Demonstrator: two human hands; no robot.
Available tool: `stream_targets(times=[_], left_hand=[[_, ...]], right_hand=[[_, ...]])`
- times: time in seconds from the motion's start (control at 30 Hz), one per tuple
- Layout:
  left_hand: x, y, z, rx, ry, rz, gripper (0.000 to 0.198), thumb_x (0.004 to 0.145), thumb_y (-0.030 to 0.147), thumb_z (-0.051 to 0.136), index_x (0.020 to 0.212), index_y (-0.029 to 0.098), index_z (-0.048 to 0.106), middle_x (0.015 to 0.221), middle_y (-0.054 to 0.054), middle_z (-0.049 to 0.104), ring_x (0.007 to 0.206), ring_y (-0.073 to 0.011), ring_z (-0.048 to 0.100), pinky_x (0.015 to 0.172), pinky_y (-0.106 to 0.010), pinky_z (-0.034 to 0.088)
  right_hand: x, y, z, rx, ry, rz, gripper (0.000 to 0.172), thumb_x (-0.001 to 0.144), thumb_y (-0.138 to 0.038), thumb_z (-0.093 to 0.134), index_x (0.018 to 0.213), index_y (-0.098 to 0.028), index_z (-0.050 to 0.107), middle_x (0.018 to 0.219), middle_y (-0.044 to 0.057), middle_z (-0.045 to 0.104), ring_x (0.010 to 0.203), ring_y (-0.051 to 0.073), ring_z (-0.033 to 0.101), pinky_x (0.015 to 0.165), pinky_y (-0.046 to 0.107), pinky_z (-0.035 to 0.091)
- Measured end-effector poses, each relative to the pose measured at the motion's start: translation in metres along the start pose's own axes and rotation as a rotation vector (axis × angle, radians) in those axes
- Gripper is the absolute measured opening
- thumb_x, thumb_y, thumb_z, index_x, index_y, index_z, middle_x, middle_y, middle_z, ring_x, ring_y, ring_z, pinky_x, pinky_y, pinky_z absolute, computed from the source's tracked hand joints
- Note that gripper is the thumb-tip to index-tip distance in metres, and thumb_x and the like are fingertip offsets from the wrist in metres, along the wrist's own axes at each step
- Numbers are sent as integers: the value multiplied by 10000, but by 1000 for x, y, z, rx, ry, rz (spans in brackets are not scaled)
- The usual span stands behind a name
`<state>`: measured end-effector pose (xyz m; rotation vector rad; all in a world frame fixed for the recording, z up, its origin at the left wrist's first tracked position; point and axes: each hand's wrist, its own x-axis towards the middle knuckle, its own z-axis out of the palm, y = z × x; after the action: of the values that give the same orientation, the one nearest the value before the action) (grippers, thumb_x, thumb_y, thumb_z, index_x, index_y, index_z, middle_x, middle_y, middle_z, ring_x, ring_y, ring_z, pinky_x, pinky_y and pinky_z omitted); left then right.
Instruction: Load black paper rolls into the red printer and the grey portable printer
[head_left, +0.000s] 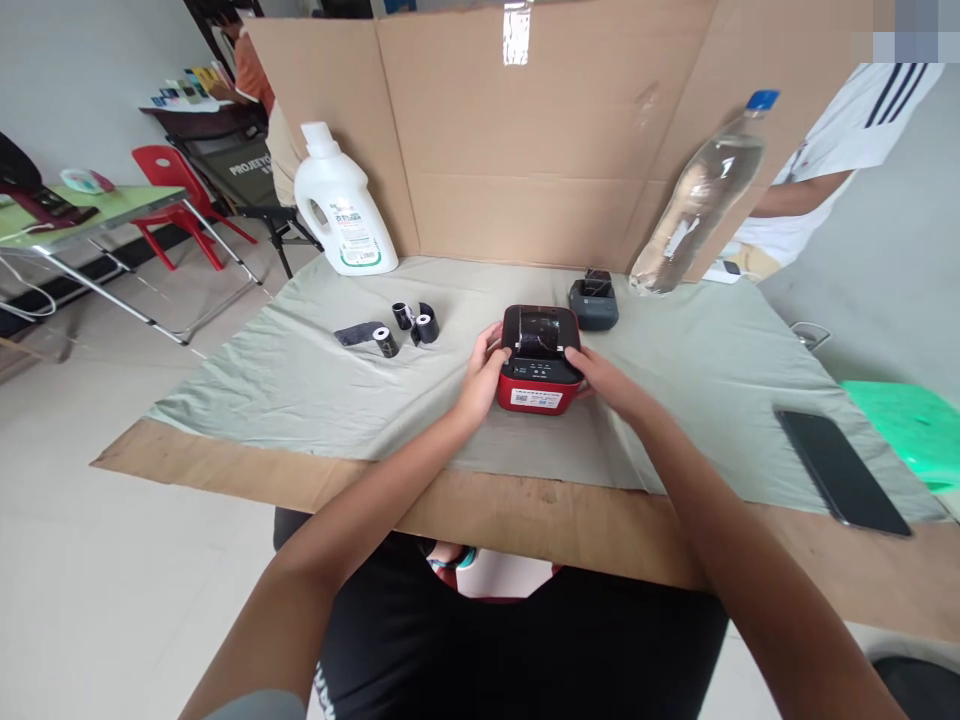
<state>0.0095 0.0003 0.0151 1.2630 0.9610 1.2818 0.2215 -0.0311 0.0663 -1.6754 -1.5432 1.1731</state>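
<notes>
A red and black label printer (541,372) sits on the grey cloth near the table's front, a white sticker on its front face. Black paper shows at the opening in its top. My left hand (484,372) is closed against the printer's left side, thumb on the top edge. On the other side, my right hand (600,378) grips its right edge, with the thumb on top and the fingers partly hidden. Behind it stands a smaller dark grey printer (594,308) with black paper sticking up. Several small black paper rolls (385,342) lie to the left.
A white detergent bottle (343,210) stands at the back left, and a clear bottle with a blue cap (697,205) leans at the back right. Cardboard panels (540,130) wall the far side. A phone (841,470) lies front right. Another person (832,170) is beyond the cardboard.
</notes>
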Motion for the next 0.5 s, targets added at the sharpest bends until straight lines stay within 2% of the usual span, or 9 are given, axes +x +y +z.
stream_targets(times=[0.07, 0.1, 0.17, 0.23, 0.37, 0.5], left_hand=[[-10, -5, -2, 20, -40, 14, 495, 971, 392, 530, 1462, 336, 529, 1594, 3, 532, 1545, -239, 424, 1251, -426, 418], [-13, -6, -3, 25, -65, 12, 490, 976, 416, 520, 1462, 355, 537, 1593, 19, 533, 1555, -238, 410, 1260, -439, 410], [-15, -6, -4, 22, -97, 5, 484, 969, 410, 514, 1450, 373, 556, 1578, 38, 547, 1545, -244, 427, 1254, -458, 423], [-4, -4, -4, 0, -96, -6, 497, 945, 359, 517, 1439, 362, 568, 1572, 41, 552, 1524, -246, 457, 1247, -452, 432], [55, 0, -3, -77, -1, 7, 542, 884, 246, 509, 1417, 310, 583, 1538, 22, 584, 1484, -222, 499, 1242, -395, 422], [121, -7, -3, -142, 107, 19, 570, 894, 239, 511, 1462, 286, 532, 1451, -24, 649, 1291, -230, 650, 1086, -397, 542]], right_hand=[[-16, 19, 18, 46, 57, -328, 734, 927, -620, 576, 1554, -267, 433, 1584, 121, 538, 1390, 341, 577, 1040, 495, 573], [-21, 26, 25, 17, 90, -411, 824, 876, -594, 673, 1584, -283, 391, 1624, 112, 491, 1429, 343, 539, 1103, 505, 532], [-23, 34, 32, -60, 179, -468, 917, 799, -535, 785, 1586, -276, 393, 1578, 130, 538, 1388, 357, 569, 1126, 530, 507], [-11, 32, 32, -117, 266, -446, 899, 766, -496, 817, 1550, -250, 453, 1455, 149, 639, 1271, 367, 643, 1057, 541, 548], [41, 6, 23, -116, 315, -443, 833, 740, -441, 819, 1496, -240, 532, 1350, 116, 711, 1173, 331, 687, 934, 456, 611], [94, -18, 24, -75, 331, -457, 674, 792, -370, 762, 1429, -239, 585, 1377, 96, 705, 1204, 272, 678, 998, 390, 579]])
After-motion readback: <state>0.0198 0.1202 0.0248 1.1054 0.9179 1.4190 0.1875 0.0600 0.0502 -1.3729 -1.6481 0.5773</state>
